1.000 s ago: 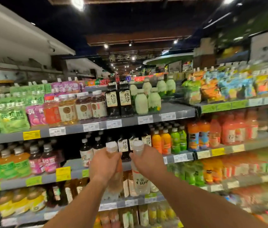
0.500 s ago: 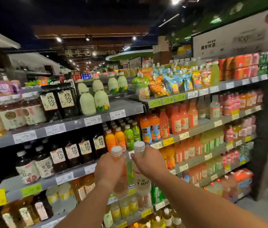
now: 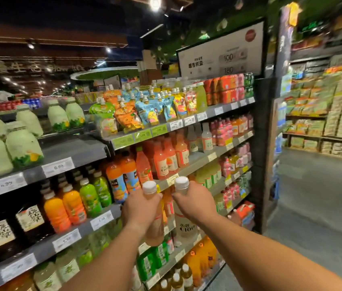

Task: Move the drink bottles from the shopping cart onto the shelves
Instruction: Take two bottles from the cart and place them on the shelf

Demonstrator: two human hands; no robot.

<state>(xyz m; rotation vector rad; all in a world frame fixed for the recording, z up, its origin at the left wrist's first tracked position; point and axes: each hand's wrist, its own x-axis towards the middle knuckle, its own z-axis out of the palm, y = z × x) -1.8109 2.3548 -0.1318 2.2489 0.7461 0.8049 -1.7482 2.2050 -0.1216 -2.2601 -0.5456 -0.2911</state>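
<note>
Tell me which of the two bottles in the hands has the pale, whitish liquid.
It is the bottle in the right hand, the C100 bottle, with a whitish body. The bottle in the left hand, the peach bottle, holds orange-pink liquid.

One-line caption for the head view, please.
Left hand and right hand each hold a white-capped bottle upright before stocked drink shelves.

two white-capped drink bottles are held upright and side by side before the shelves. the pink bottle contains pinkish liquid; the pale bottle is labelled "c100".
</note>
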